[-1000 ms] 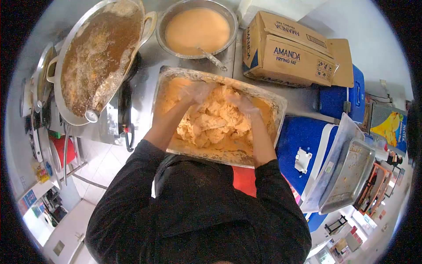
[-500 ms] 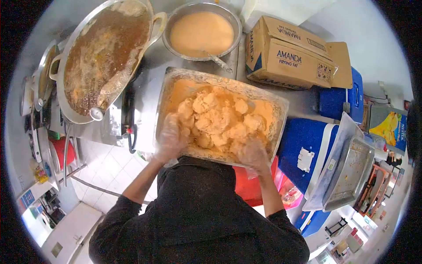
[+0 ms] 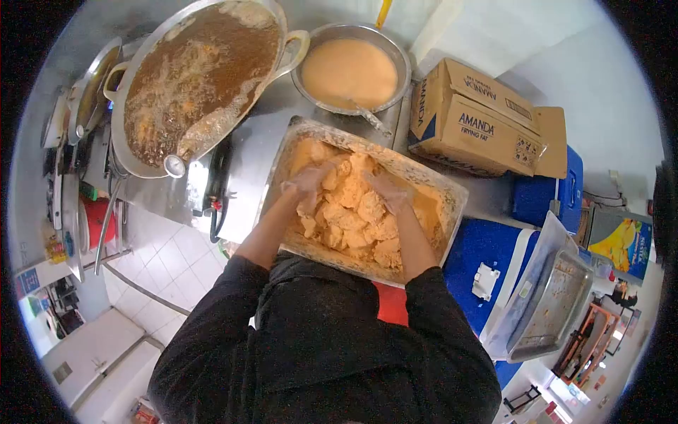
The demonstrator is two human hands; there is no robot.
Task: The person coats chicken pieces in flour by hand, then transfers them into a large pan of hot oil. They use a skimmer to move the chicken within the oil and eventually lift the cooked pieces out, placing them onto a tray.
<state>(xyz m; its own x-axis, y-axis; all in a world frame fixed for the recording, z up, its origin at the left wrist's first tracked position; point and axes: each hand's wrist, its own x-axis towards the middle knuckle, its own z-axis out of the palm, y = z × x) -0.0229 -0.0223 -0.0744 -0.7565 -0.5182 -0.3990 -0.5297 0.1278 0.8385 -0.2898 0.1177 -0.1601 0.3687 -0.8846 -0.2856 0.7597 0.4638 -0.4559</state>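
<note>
A rectangular tray point(image 3: 452, 205) with a flour-dusted rim stands on the counter before me, heaped with lumpy, orange flour-coated pieces point(image 3: 346, 215) that look like chicken. Both my hands wear clear plastic gloves and are down in the heap. My left hand point(image 3: 311, 182) curls round pieces on the left side of the tray. Opposite it, my right hand point(image 3: 385, 189) cups pieces toward the back right. Coating and pieces partly hide the fingertips of each hand. Between the hands, several pieces are bunched together.
A large pan of bubbling oil point(image 3: 191, 92) with a thermometer point(image 3: 174, 166) stands at left. Behind the tray is a metal bowl of orange batter point(image 3: 351, 71) with a utensil handle point(image 3: 371, 119). At right are a frying-fat carton point(image 3: 487, 127), a blue cooler point(image 3: 473, 254) and a metal tray point(image 3: 558, 304).
My hands have moved from the tray's near corners to farther back and closer together, in among the pieces. The heap has shifted and been turned over. The camera view has shifted slightly.
</note>
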